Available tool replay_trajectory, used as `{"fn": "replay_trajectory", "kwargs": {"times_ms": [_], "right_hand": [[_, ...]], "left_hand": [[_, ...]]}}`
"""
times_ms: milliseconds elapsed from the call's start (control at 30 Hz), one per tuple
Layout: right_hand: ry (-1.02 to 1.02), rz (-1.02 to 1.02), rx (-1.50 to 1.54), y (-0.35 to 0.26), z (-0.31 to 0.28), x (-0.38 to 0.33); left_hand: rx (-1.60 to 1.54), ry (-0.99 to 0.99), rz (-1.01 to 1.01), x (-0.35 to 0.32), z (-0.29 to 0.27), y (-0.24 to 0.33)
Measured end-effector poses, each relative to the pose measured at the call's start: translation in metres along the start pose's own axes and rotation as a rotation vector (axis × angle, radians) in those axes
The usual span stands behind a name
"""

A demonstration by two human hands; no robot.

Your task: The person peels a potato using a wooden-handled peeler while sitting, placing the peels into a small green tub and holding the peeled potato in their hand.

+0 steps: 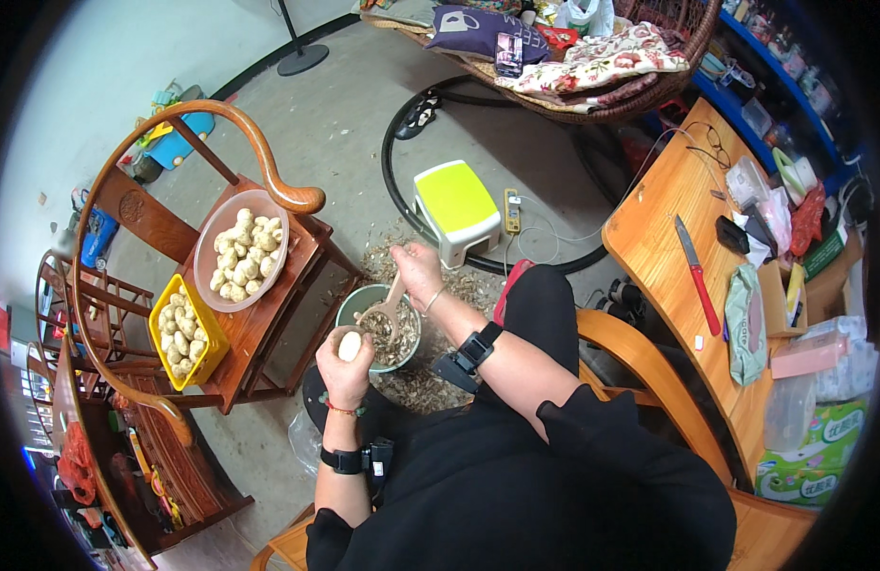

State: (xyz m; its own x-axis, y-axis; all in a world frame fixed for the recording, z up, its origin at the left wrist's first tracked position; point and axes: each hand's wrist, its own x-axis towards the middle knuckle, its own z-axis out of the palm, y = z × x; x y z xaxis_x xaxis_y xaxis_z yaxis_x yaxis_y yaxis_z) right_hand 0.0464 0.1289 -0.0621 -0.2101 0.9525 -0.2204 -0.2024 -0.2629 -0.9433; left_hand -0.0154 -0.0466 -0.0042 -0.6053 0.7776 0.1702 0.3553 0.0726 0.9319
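My left hand (341,377) is closed around a pale, smooth oval tuber that looks like a peeled potato (350,346). In my right hand (418,274) is the handle of a wooden spoon (387,310). The spoon's bowl points down and left, close to the tuber; whether they touch I cannot tell. Both hands are above a pale green bucket (417,351) with brown and whitish peelings in it. To the left, on a wooden armchair, a pinkish plastic bowl (204,262) and a yellow basket (210,364) hold many pale, brown-flecked tubers.
Scraps (430,392) litter the floor around the bucket. Beyond it stands a white stool with a green top (456,197), beside a black ring base and cables. On the wooden table (655,228) at right lie a red-handled knife (699,276), glasses and packages. A wicker hanging chair fills the far side.
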Motion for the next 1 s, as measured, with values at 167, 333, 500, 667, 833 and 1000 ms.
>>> {"fn": "replay_trajectory", "kwargs": {"times_ms": [167, 333, 500, 667, 833, 1000], "right_hand": [[-0.054, 0.185, 0.127, 0.0, 0.0, -0.007], [-0.156, 0.341, 0.175, 0.0, 0.0, -0.014], [-0.15, 0.368, 0.169, -0.005, -0.003, -0.016], [-0.073, 0.275, 0.168, -0.002, 0.001, -0.012], [0.008, 0.139, 0.22, -0.004, -0.002, 0.006], [0.106, -0.189, -0.049, -0.016, -0.007, 0.011]], "left_hand": [[-0.027, 0.0, 0.012, -0.003, -0.001, -0.003], [-0.157, -0.016, -0.046, -0.005, 0.0, -0.003], [-0.1, -0.013, -0.012, -0.006, 0.002, 0.002], [-0.023, 0.012, -0.034, -0.004, 0.005, 0.0], [0.242, 0.063, -0.056, -0.004, 0.011, -0.025], [0.26, 0.231, 0.053, -0.006, 0.012, -0.012]]}}
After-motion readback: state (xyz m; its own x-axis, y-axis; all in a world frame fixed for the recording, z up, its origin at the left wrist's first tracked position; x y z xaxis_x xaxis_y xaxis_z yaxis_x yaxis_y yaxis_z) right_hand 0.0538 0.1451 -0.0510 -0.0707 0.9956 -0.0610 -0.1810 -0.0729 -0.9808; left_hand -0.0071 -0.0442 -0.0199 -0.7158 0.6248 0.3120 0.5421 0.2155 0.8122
